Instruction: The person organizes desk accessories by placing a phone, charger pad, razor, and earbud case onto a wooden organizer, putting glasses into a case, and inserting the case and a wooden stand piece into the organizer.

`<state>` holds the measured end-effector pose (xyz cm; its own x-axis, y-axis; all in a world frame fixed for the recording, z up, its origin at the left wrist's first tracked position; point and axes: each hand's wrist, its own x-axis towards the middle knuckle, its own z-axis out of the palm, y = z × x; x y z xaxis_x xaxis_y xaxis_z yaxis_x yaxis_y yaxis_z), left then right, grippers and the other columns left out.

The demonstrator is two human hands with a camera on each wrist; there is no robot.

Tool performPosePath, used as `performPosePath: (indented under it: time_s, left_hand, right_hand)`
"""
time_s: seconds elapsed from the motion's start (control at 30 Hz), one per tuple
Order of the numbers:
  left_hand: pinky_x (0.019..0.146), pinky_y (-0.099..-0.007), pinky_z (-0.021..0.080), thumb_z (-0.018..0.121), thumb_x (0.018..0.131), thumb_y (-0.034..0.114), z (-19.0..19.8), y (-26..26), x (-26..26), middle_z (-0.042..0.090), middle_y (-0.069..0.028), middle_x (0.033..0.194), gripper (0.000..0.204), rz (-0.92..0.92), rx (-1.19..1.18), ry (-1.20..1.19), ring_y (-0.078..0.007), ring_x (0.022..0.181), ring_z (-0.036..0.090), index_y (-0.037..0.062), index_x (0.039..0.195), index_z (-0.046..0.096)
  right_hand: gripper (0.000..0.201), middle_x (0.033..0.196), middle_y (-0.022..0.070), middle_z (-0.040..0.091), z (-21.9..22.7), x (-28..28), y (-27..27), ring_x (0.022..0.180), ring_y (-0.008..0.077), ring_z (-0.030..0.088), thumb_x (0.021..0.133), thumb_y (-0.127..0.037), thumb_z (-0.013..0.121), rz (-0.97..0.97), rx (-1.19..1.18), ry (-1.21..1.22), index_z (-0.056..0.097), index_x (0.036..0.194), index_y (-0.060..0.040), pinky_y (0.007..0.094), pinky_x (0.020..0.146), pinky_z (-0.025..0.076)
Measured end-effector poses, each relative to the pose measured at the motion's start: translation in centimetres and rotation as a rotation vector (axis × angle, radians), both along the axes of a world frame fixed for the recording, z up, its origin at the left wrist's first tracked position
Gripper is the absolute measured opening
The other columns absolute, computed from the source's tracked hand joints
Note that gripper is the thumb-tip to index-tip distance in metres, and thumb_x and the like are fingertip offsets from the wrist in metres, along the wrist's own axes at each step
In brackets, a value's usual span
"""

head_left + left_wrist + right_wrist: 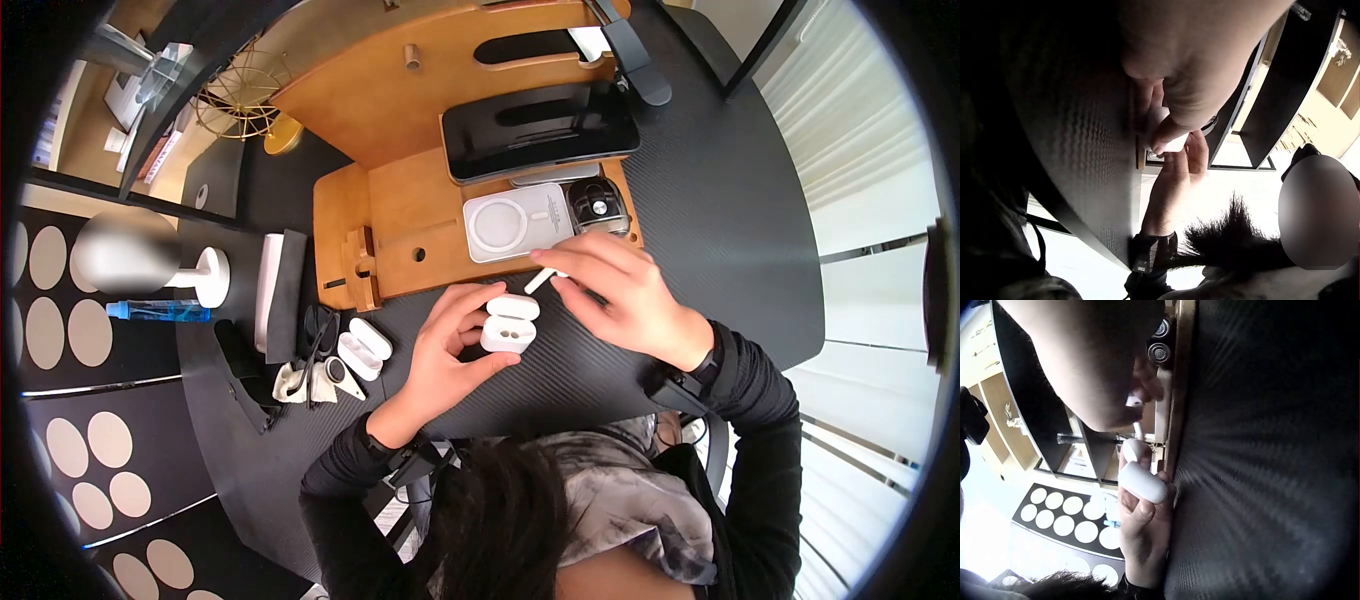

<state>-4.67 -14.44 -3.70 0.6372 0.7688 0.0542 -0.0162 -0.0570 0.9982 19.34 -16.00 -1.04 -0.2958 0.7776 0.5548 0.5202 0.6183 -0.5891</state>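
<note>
In the head view my left hand (440, 350) holds a white earbud case (508, 335) between thumb and fingers, its lid flipped up. Dark spots show in the two wells inside it. My right hand (625, 295) pinches a white earbud (539, 280) with thumb and fingertips, its stem pointing down toward the case's raised lid. From the right wrist view, the case (1143, 482) appears from outside with the earbud stem (1139, 430) just above its lid. The left wrist view shows the case (1176, 144) partly hidden behind my left thumb.
A wooden desk stand (400, 215) bears a phone (540, 130), a white magnetic charging pack (515, 222) and a black round-faced item (598, 206). To the left lie a second open white case (364, 350), glasses (320, 330), a cloth pouch (292, 382) and a blue bottle (160, 311).
</note>
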Motion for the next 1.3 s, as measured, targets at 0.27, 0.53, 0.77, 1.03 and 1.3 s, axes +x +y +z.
performPosePath:
  time_s: [0.27, 0.53, 0.77, 1.03, 1.3]
  left_hand:
    - [0.097, -0.0319, 0.051, 0.077, 0.071, -0.012, -0.12, -0.06, -0.07, 0.041, -0.0092, 0.129, 0.073, 0.01, 0.099, 0.045, -0.0213, 0.117, 0.056, -0.0009, 0.137, 0.046]
    - [0.097, -0.0325, 0.051, 0.075, 0.073, -0.014, -0.19, -0.13, -0.11, 0.04, -0.0088, 0.13, 0.073, 0.011, 0.105, 0.055, -0.0219, 0.118, 0.056, -0.0012, 0.138, 0.046]
    - [0.097, -0.0321, 0.049, 0.075, 0.073, -0.013, -0.3, -0.05, -0.22, 0.041, -0.0091, 0.129, 0.071, 0.001, 0.131, 0.056, -0.0209, 0.117, 0.056, -0.0004, 0.137, 0.047]
    - [0.096, -0.0315, 0.049, 0.075, 0.075, -0.012, -0.34, -0.03, -0.29, 0.041, -0.0099, 0.129, 0.07, -0.02, 0.189, 0.089, -0.0186, 0.113, 0.056, 0.0006, 0.138, 0.047]
    - [0.098, -0.0314, 0.047, 0.074, 0.075, -0.01, -0.25, -0.12, -0.26, 0.041, -0.0097, 0.128, 0.069, -0.009, 0.161, 0.084, -0.0186, 0.114, 0.054, 0.0011, 0.138, 0.047]
  right_hand:
    - [0.035, 0.097, 0.0074, 0.061, 0.41, -0.4, -0.49, 0.077, 0.0226, 0.061, 0.071, 0.001, 0.068, 0.235, 0.086, -0.015, 0.065, 0.106, -0.0016, 0.0338, 0.064, 0.055]
    - [0.031, 0.094, 0.0064, 0.06, 0.31, -0.38, -0.66, 0.076, 0.0222, 0.06, 0.07, 0.001, 0.068, 0.216, 0.084, -0.013, 0.066, 0.1, -0.0023, 0.034, 0.062, 0.054]
    - [0.033, 0.096, 0.0061, 0.062, 0.38, -0.3, -0.63, 0.075, 0.0216, 0.06, 0.07, -0.001, 0.069, 0.248, 0.089, -0.046, 0.066, 0.102, -0.0024, 0.0336, 0.061, 0.054]
    - [0.038, 0.103, 0.0081, 0.061, -0.24, -0.52, -0.73, 0.08, 0.0247, 0.059, 0.071, 0.003, 0.066, 0.399, -0.003, 0.046, 0.064, 0.108, -0.0015, 0.0346, 0.067, 0.054]
    - [0.032, 0.1, 0.0103, 0.063, -0.26, -0.64, -0.79, 0.08, 0.0264, 0.059, 0.07, 0.006, 0.065, 0.328, 0.019, 0.107, 0.065, 0.101, 0.001, 0.0354, 0.068, 0.053]
